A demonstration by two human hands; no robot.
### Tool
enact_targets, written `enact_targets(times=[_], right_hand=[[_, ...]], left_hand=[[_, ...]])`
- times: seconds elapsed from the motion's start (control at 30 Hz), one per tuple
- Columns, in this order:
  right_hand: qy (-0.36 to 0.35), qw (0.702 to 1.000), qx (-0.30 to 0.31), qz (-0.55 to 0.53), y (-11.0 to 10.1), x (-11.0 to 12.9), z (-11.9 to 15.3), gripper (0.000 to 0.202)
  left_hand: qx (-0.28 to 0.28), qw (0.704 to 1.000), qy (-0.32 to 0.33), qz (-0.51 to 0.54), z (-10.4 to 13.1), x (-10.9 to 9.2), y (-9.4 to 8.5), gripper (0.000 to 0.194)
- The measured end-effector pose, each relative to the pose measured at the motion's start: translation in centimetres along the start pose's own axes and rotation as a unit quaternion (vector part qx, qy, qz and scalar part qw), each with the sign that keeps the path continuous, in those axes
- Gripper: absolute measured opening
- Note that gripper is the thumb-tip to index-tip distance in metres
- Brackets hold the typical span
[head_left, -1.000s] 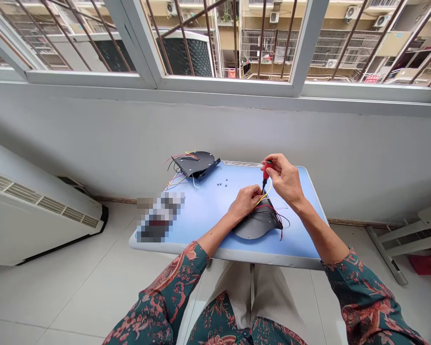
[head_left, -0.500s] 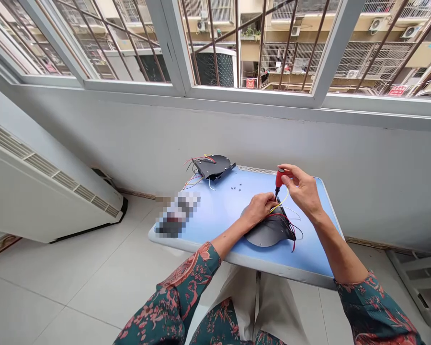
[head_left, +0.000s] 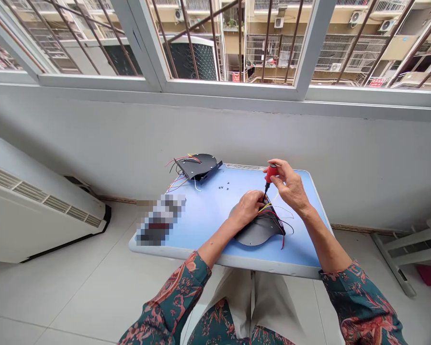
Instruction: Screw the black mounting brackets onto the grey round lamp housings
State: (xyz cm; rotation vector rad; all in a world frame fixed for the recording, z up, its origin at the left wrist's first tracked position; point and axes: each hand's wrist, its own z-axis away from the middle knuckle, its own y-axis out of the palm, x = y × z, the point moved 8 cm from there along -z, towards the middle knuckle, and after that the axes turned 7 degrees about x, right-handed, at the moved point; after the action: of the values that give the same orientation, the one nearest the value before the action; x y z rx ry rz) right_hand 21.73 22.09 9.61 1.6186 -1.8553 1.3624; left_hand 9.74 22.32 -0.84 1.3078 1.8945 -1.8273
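A dark, flat metal case (head_left: pixel 254 235) lies on the table right of the middle, toward three o'clock, its rounded edge facing six. Red, black, yellow and white wires (head_left: pixel 267 210) spread over its upper face; some run past its edge at four o'clock. The left hand (head_left: pixel 247 208) lies on the case from its ten o'clock side, the fingers bent and drawn together beside the tip of a screwdriver (head_left: pixel 270 174); whether they pinch anything cannot be told. The right hand (head_left: pixel 290 186) comes in from the two o'clock side, thumb and fingers closed on the screwdriver's red handle. The tool leans slightly, its dark shaft pointing down to the case's twelve o'clock end; the exact spot it meets is hidden by the left fingers.

Between ten and eleven o'clock from the case, a few small screws (head_left: pixel 221 187) lie loose on the blue table (head_left: pixel 204 230). Beyond them in that direction sits a second dark case (head_left: pixel 198 166), with wires too. At nine o'clock a blurred patch (head_left: pixel 161 223) hides what is there. Past the table, a pale wall (head_left: pixel 187 127) and a barred window (head_left: pixel 230 87) stand at twelve, and a white appliance (head_left: pixel 43 211) with vents at nine.
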Motion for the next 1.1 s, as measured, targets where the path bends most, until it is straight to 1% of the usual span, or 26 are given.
enact_targets(times=[0.07, 0.2, 0.27, 0.33, 0.4, 0.5, 0.57, 0.6, 0.67, 0.73, 0.77, 0.8, 0.83, 0.87, 0.93, 1.1], right_hand=[[-0.007, 1.0, -0.01, 0.017, 0.2, 0.3, 0.1, 0.034], [-0.04, 0.992, -0.06, 0.105, 0.1, 1.3, 0.4, 0.029], [-0.048, 0.989, -0.073, 0.121, 0.1, 1.5, 0.4, 0.028], [-0.049, 0.989, -0.084, 0.109, -0.1, 1.2, 0.6, 0.032], [-0.042, 0.99, -0.115, 0.076, -0.7, 0.8, 0.9, 0.036], [-0.022, 0.978, -0.206, -0.011, -2.6, -0.4, 1.8, 0.035], [-0.017, 0.959, -0.275, -0.074, -4.1, -1.4, 2.6, 0.037], [-0.015, 0.948, -0.303, -0.099, -4.7, -1.9, 3.0, 0.037], [-0.001, 0.931, -0.34, -0.135, -5.5, -3.1, 3.6, 0.038], [0.026, 0.92, -0.35, -0.172, -5.6, -4.5, 4.0, 0.038], [0.039, 0.917, -0.35, -0.189, -5.6, -5.0, 4.1, 0.039], [0.049, 0.913, -0.349, -0.205, -5.4, -5.4, 4.2, 0.039], [0.054, 0.911, -0.347, -0.218, -5.3, -5.7, 4.3, 0.04], [0.056, 0.909, -0.345, -0.226, -5.2, -5.7, 4.4, 0.04], [0.054, 0.908, -0.343, -0.233, -5.2, -5.6, 4.4, 0.04], [0.056, 0.907, -0.333, -0.251, -5.2, -5.4, 4.5, 0.038]], left_hand=[[-0.001, 1.0, -0.004, -0.012, 0.0, 0.0, 0.2, 0.018], [0.002, 0.999, -0.014, -0.045, -0.4, 0.3, 0.4, 0.016], [0.008, 0.998, -0.016, -0.065, -0.5, 0.4, 0.5, 0.016], [0.016, 0.997, -0.007, -0.079, -0.6, 0.2, 0.6, 0.016], [0.019, 0.996, 0.008, -0.087, -0.5, -0.2, 0.9, 0.019], [0.003, 0.996, 0.021, -0.082, -0.2, -0.3, 1.0, 0.021], [-0.037, 0.998, 0.016, -0.056, -0.2, 0.3, 0.0, 0.022], [-0.068, 0.997, 0.003, -0.038, -0.2, 1.1, -1.0, 0.022], [-0.144, 0.988, -0.049, -0.007, -0.1, 3.3, -3.9, 0.023], [-0.199, 0.972, -0.125, -0.011, 0.2, 6.2, -6.9, 0.021], [-0.208, 0.965, -0.157, -0.032, 0.3, 7.5, -8.2, 0.021], [-0.205, 0.96, -0.182, -0.059, 0.4, 8.6, -9.2, 0.021], [-0.202, 0.957, -0.193, -0.074, 0.4, 9.5, -9.9, 0.021], [-0.197, 0.956, -0.199, -0.087, 0.5, 10.2, -10.4, 0.021], [-0.187, 0.956, -0.199, -0.104, 0.5, 11.0, -10.5, 0.021], [-0.164, 0.957, -0.196, -0.133, 0.5, 11.5, -8.9, 0.022]])
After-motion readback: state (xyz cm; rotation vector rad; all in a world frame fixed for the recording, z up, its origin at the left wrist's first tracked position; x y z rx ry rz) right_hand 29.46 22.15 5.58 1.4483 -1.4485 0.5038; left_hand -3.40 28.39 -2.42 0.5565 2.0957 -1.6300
